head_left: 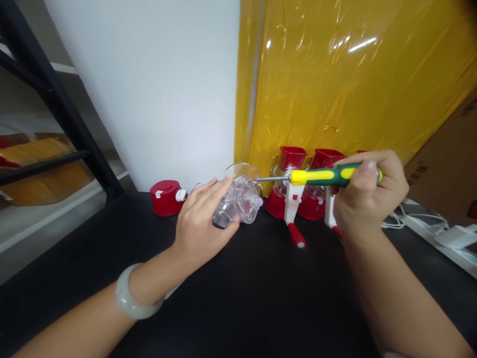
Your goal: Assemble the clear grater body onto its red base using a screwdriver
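Observation:
My left hand [201, 219] is wrapped round a clear plastic housing [240, 199], holding it on its side just above the black table [261, 298]. My right hand [367, 196] grips a screwdriver [328, 175] with a yellow and green handle. Its metal shaft points left, and the tip reaches the clear housing's open end. A pale green bangle [130, 298] sits on my left wrist.
A red round base [166, 197] with a white tab lies behind my left hand. Red and white crank devices [294, 189] stand against the yellow sheet [354, 74]. A white power strip and cables [439, 233] lie at the right, a black shelf frame [55, 99] at the left.

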A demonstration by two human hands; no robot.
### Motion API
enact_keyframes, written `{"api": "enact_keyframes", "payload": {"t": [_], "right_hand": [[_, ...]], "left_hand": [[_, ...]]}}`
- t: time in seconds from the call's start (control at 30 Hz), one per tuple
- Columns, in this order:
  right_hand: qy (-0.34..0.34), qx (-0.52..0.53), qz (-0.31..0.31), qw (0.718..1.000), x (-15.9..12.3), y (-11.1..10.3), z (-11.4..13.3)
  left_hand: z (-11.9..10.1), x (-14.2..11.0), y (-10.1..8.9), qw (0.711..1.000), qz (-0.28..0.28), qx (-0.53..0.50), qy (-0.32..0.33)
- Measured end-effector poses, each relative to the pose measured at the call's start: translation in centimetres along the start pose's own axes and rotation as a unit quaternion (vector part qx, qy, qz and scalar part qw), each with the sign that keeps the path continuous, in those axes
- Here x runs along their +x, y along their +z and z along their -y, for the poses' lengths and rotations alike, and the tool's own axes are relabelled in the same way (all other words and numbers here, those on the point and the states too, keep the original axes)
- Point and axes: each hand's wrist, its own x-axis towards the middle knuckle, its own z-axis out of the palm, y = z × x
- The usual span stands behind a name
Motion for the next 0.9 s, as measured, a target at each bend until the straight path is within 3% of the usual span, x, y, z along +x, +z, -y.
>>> {"api": "enact_keyframes", "payload": {"t": [0.5, 0.9], "right_hand": [[-0.005, 0.01, -0.003, 1.0, 0.13, 0.21, 0.13], [0.014, 0.009, 0.018, 1.0, -0.36, 0.32, 0.09]], "left_hand": [[-0.49, 0.1, -0.22, 1.0, 0.009, -0.005, -0.014], [-0.46, -0.28, -0.16, 0.999, -0.003, 0.023, 0.029]]}}
